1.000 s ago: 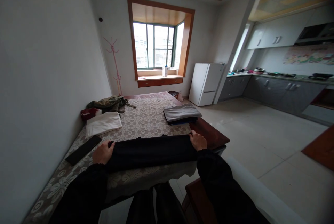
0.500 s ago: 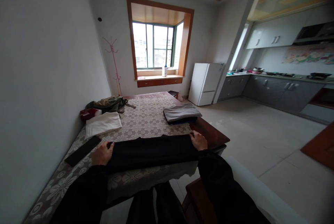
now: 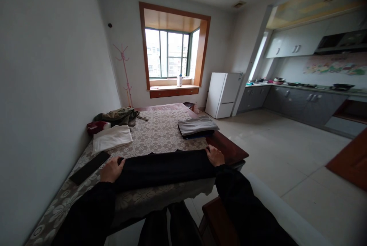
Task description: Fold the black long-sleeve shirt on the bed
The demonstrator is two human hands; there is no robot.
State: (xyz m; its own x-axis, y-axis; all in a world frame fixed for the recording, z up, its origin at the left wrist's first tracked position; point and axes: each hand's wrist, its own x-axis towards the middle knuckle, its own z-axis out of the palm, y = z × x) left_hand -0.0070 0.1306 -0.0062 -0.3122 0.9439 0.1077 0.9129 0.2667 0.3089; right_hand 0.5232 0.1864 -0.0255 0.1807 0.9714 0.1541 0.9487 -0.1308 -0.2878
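Note:
A long black folded garment (image 3: 164, 169) lies across the near part of the table; its exact kind does not show. At its left end, my left hand (image 3: 112, 169) is closed on the upper corner, thumb and fingers pinching the cloth. My right hand (image 3: 215, 156) grips the upper right corner in the same way. Beyond the right hand sits a stack of folded clothes (image 3: 197, 125), grey on top and dark beneath. A folded white cloth (image 3: 112, 138) and a flat dark rectangular object (image 3: 90, 167) lie near my left hand.
A patterned tablecloth (image 3: 155, 129) covers most of the red-brown table (image 3: 229, 148). An olive bag or garment (image 3: 117, 116) and a dark red item (image 3: 97, 127) rest by the left wall. A wooden stool (image 3: 218, 215) stands below the table's near edge.
The camera view has shifted slightly, so the room sits a little lower and to the left. Both hands keep their hold on the black garment, which looks the same.

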